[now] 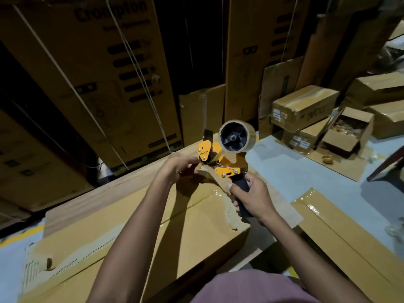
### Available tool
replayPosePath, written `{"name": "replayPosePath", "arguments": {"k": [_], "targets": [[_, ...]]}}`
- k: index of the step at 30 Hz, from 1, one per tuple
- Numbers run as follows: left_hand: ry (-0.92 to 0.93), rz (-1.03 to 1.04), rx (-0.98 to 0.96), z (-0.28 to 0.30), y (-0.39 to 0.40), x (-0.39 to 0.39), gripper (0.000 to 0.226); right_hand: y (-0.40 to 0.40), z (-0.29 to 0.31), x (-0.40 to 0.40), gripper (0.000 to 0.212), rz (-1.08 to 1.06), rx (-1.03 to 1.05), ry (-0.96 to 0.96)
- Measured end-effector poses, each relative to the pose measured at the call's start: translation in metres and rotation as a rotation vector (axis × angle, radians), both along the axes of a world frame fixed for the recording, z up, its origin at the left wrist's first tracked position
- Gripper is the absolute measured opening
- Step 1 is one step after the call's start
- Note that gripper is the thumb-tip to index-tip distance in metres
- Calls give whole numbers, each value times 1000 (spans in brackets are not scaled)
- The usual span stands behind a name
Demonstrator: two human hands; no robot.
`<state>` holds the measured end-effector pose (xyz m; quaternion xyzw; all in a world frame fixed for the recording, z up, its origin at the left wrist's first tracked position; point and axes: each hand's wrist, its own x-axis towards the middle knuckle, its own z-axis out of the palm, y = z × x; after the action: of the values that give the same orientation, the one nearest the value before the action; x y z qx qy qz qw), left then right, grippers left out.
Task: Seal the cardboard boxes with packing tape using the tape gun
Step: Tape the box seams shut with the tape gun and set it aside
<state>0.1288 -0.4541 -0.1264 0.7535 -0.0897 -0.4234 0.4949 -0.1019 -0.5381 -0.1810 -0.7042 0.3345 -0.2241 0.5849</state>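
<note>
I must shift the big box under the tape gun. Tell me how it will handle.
The long cardboard box is probably awkward for one person. Its torn, peeling top skin suggests weak spots. The glossy tape may feel slick; grip the edges.

tall carton (91,68) far left: "Crompton" in big dark letters near its top, smaller line under it blurred, dark bars below unreadable; tape gun (220,158): small dark brand word on orange side plate (204,150), too small to read; small box (303,108) far right: dark print on its side, looks upside down, can't make out; white labels on that box and on the lower box (299,138) beneath it: lines of print, illegible; second tall carton (258,51) far centre-right: dark bars only, nothing legible
</note>
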Motion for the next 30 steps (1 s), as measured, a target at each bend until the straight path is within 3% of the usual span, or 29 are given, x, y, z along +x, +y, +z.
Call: {"name": "replayPosePath", "arguments": {"k": [5, 10, 18, 26, 30], "targets": [[-592, -267, 159, -9, -27, 11, 21, -1, -16, 16, 23, -68, -105, 120], [-866, -313, 306, -23, -46, 21, 17, 0, -15, 33, 22, -94, -113, 171], [-919, -276, 274, -53, -47, 33, 26, -4, -19, 42, 27, -44, -295, 315], [-946, -307, 203, -64, -49, 33, 8, -5, -25, 43, 29, -63, -256, 310], [-941, -261, 233, -63, -48, 33, 12, -4, -19, 45, 27, -55, -237, 345]]}}
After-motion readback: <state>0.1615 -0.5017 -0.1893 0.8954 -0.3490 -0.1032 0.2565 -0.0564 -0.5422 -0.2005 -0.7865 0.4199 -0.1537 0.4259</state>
